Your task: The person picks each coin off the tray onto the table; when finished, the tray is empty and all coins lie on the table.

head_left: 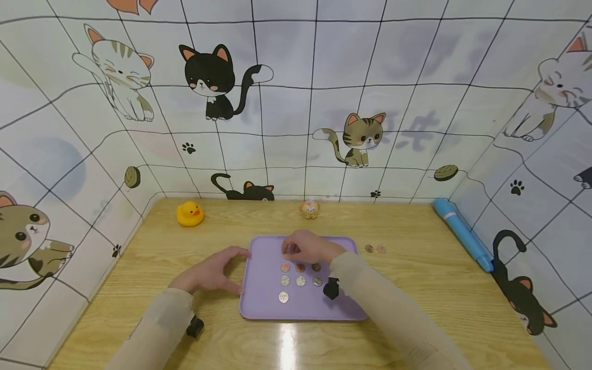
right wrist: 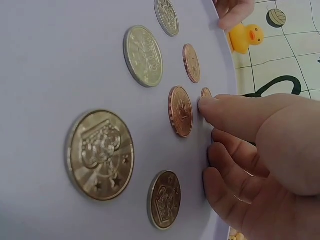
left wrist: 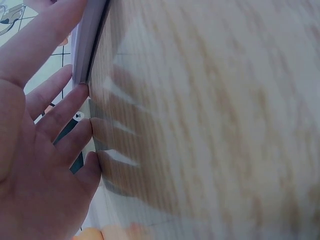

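Note:
A lilac tray (head_left: pixel 324 308) lies on the wooden table with rows of coins on it. My right hand (head_left: pixel 307 247) is over the tray's upper part, its thumb and fingers at a copper coin (right wrist: pixel 206 92) low against the surface. Just below sit another copper coin (head_left: pixel 284 267), a second one (head_left: pixel 299 267) and a darker coin (head_left: pixel 316 267). Silver coins (head_left: pixel 300 281) form the row nearer me, with one more silver coin (head_left: pixel 283 297) lower left. My left hand (head_left: pixel 210 272) spreads its thumb and fingers against the tray's left rim; in the left wrist view fingertips touch that edge.
Two coins (head_left: pixel 369 248) lie on the table right of the tray. A yellow rubber duck (head_left: pixel 190 214) stands at back left, a small round figurine (head_left: pixel 310 209) at back centre. A blue stick-like object (head_left: pixel 462 234) leans along the right wall. Cat-patterned walls enclose the table.

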A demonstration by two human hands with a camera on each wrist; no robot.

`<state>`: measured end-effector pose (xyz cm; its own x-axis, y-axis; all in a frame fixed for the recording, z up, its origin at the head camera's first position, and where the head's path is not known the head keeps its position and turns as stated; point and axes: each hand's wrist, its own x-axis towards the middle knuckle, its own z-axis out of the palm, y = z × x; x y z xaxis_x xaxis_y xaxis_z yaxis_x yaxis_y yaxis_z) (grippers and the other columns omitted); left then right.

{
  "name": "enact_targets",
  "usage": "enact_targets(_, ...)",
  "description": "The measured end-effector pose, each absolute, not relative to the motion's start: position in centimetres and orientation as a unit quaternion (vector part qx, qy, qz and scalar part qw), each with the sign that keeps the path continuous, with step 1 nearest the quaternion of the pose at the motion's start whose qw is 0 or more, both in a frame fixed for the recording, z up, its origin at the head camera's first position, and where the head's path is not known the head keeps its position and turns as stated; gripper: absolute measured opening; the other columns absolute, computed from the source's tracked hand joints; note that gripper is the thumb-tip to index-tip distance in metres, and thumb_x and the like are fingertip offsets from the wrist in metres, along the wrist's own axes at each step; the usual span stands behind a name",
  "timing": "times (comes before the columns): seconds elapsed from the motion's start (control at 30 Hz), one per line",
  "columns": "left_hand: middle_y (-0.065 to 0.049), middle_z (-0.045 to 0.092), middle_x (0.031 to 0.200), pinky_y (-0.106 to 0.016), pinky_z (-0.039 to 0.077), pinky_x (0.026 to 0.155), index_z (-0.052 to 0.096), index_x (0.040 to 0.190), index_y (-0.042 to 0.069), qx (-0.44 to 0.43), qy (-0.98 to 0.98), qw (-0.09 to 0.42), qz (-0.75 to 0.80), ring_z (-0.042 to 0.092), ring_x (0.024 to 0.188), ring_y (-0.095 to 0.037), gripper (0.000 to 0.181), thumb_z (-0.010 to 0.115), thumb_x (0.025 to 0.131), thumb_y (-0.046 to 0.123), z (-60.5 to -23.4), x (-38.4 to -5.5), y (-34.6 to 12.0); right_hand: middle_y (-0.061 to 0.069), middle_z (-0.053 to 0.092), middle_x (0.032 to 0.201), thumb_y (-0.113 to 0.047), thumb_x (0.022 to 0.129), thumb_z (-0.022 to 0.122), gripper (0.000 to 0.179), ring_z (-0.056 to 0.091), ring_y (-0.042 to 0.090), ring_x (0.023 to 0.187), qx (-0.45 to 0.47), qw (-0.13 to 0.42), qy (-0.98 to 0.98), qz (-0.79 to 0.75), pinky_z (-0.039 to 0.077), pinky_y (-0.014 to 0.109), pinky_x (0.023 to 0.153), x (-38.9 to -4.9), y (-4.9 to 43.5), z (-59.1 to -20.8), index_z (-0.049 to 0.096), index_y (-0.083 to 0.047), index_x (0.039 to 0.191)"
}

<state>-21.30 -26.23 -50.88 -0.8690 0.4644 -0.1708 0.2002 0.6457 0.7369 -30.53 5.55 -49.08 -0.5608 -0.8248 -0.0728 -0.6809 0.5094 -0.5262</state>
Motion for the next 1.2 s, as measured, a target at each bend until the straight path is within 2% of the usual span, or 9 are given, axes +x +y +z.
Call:
enact_targets(0.2,-0.008,0.045,0.161,-0.065,0.024,0.125,0.053,0.149,0.020,0.190,0.890,0.174,0.376,0.036,0.152,-0.039,0.090,0.098,0.072,0.038,-51.2,-21.3,-26.3,0.003,0.072,0.097,-0.014,0.101,0.071,0.005,0.065,0.016,0.087,-0.451,0.160,0.850,-0.221,0.054,0.031,0.081,-30.3,5.5,-48.9,0.074,-0.011,0.105)
enact_targets(0.47,-0.010,0.046,0.161,-0.065,0.025,0.125,0.053,0.149,0.019,0.200,0.891,0.168,0.370,0.037,0.151,-0.040,0.091,0.098,0.072,0.038,-51.1,-21.4,-26.3,-0.002,0.068,0.090,-0.014,0.101,0.070,0.005,0.060,0.011,0.083,-0.444,0.164,0.860,-0.188,0.053,0.029,0.080,-30.2,5.3,-48.5,0.070,-0.011,0.097)
enact_targets(0.7,-0.012,0.045,0.161,-0.067,0.023,0.124,0.053,0.149,0.018,0.194,0.892,0.169,0.371,0.035,0.151,-0.042,0.090,0.097,0.073,0.036,-50.9,-21.1,-26.2,-0.003,0.068,0.094,-0.013,0.102,0.069,0.005,0.062,0.011,0.090,-0.429,0.197,0.866,-0.164,0.055,0.029,0.085,-30.0,5.0,-48.1,0.068,-0.009,0.098)
enact_targets(0.93,-0.011,0.045,0.162,-0.067,0.022,0.124,0.053,0.150,0.019,0.190,0.891,0.174,0.373,0.034,0.152,-0.043,0.092,0.097,0.073,0.037,-51.0,-21.0,-26.3,-0.004,0.065,0.093,-0.012,0.102,0.068,0.004,0.059,0.009,0.088,-0.406,0.224,0.871,-0.163,0.054,0.029,0.084,-29.9,5.0,-47.9,0.068,-0.009,0.100)
enact_targets(1.2,-0.012,0.043,0.163,-0.067,0.023,0.124,0.053,0.150,0.020,0.187,0.893,0.174,0.371,0.034,0.152,-0.042,0.091,0.097,0.072,0.038,-50.7,-21.1,-26.2,-0.003,0.064,0.096,-0.014,0.103,0.067,0.006,0.059,0.010,0.089,-0.398,0.222,0.875,-0.162,0.054,0.031,0.085,-29.8,5.1,-47.5,0.068,-0.009,0.100)
